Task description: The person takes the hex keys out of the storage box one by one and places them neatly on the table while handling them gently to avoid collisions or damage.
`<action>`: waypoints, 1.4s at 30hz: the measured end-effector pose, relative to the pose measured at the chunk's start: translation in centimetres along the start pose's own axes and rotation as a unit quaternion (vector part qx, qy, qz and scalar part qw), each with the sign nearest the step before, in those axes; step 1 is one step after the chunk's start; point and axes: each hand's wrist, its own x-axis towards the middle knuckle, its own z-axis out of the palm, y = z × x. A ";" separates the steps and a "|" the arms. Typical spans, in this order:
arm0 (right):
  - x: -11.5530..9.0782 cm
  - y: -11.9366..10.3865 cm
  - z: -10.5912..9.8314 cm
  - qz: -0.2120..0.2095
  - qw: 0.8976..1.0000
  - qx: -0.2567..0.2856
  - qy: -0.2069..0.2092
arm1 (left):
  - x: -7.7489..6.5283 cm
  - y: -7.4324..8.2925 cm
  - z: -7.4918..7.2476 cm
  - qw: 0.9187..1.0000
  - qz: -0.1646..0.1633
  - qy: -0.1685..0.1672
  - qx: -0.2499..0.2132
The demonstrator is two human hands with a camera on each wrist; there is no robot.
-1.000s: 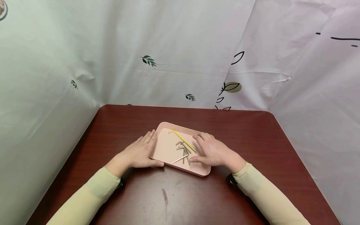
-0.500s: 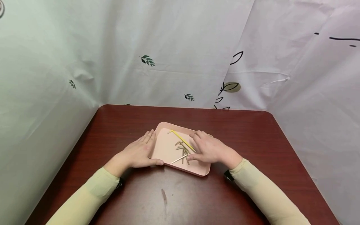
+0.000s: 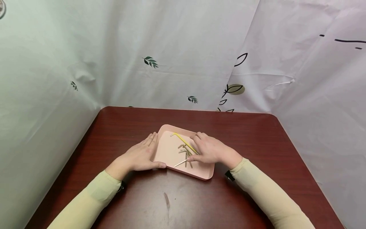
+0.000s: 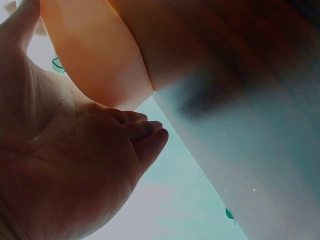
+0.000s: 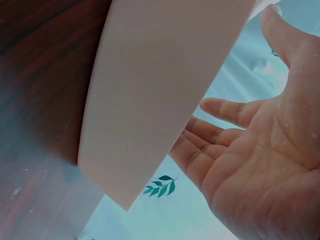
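A shallow pink tray (image 3: pixel 166 149) lies at an angle on the table, holding several brass-coloured hex keys (image 3: pixel 186 156) in a loose pile. A longer yellow hex key (image 3: pixel 183 140) lies behind them. My left hand (image 3: pixel 140 156) rests along the tray's left side, fingers straight and thumb at the front rim. Over the tray's right part is my right hand (image 3: pixel 210 149), fingers apart, its thumb overlapping the near end of the pile in the head view. In the right wrist view the palm of the right hand (image 5: pixel 265 135) holds nothing, and its lower fingertips pass behind the tray wall (image 5: pixel 150 90).
The dark red-brown table (image 3: pixel 137 203) extends around the tray. White curtains (image 3: pixel 177 47) with leaf prints enclose its back and sides. A dark smear (image 3: pixel 166 200) marks the tabletop in front of the tray.
My right hand has moved left over the tray, its thumb now over the end of the hex keys. The left hand and the tray stay in place.
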 end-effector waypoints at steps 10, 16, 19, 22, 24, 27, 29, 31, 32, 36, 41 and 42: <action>0.8 0.0 -0.5 0.005 1.000 0.011 -0.022 | 0.1 0.1 0.0 1.000 -0.007 -0.007 -0.029; 1.4 -0.1 -1.0 0.010 0.998 0.024 -0.050 | 0.1 0.0 -0.1 0.999 -0.012 -0.016 -0.042; 1.7 -0.2 -1.2 0.010 0.997 0.035 -0.066 | 0.1 0.0 -0.1 0.999 -0.009 -0.017 -0.045; 2.0 -0.3 -1.2 0.012 0.996 0.043 -0.077 | 0.1 -0.1 0.0 0.999 -0.005 -0.019 -0.050; 2.2 -0.3 -1.2 0.015 0.995 0.045 -0.083 | 0.1 -0.1 0.0 0.998 -0.007 -0.021 -0.053; 2.5 -0.4 -1.1 0.017 0.995 0.046 -0.087 | 0.1 -0.1 0.0 0.998 -0.011 -0.024 -0.057; 2.7 -0.4 -1.1 0.016 0.995 0.048 -0.089 | 0.1 -0.1 0.0 0.998 -0.014 -0.027 -0.060; 3.0 -0.4 -1.0 0.014 0.995 0.048 -0.092 | 0.0 -0.1 0.0 0.997 -0.016 -0.028 -0.064; 3.1 -0.4 -0.9 0.014 0.994 0.048 -0.095 | 0.0 -0.1 0.0 0.997 -0.018 -0.029 -0.066; 3.6 -0.5 -0.8 0.012 0.994 0.043 -0.102 | 0.0 -0.2 0.1 0.996 -0.019 -0.029 -0.077; 4.1 -0.6 -0.9 0.007 0.994 0.037 -0.105 | 0.0 -0.3 0.0 0.996 -0.018 -0.029 -0.082; 4.1 -0.7 -0.9 0.004 0.994 0.036 -0.104 | 0.0 -0.3 0.0 0.996 -0.018 -0.029 -0.083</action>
